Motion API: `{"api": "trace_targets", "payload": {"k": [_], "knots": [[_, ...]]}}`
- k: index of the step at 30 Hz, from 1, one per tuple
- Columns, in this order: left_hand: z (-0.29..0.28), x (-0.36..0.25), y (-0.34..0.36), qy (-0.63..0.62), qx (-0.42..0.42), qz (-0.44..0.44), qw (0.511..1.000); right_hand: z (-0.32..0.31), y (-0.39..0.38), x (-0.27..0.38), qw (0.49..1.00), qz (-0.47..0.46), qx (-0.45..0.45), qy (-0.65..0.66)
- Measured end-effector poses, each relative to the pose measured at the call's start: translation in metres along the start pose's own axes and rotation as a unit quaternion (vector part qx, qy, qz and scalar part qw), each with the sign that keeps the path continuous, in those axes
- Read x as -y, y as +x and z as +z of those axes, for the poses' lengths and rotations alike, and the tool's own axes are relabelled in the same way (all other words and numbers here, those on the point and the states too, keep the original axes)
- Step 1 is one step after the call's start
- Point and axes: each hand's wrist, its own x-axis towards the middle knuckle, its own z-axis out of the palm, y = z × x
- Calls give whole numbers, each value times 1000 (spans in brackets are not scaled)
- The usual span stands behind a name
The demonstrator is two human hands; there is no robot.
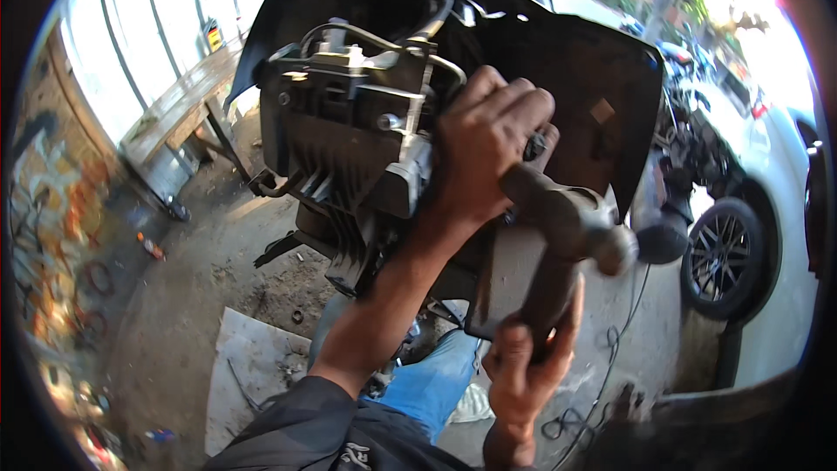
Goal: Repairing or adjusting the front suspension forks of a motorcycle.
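My right hand (529,371) grips the handle of a hammer (568,225), its head raised close beside my left wrist and blurred by motion. My left hand (491,144) is closed at the right side of a dark finned engine (336,153). A small dark piece (534,146) shows by its fingers, but the kind is hidden. Behind my left hand stands a large dark curved panel (593,105). A metal bracket with thin pipes (344,61) sits on top of the engine, left of my left hand.
To the left a worn wooden bench (179,109) stands by a corrugated wall. At the right is a pale car with a black wheel (722,249). A dark cable (610,358) trails over the floor. A light sheet (240,375) lies at the lower left, near my legs.
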Motion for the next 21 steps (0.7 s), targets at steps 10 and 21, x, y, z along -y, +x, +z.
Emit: {"api": "trace_targets", "payload": {"k": [10,21], "knots": [[-3,-15,-8,-83,-49,45,994,6,-1,38,961,-108,-217,137],[-4,-15,-8,-113,-67,44,990,6,-16,8,983,-47,-81,161]]}}
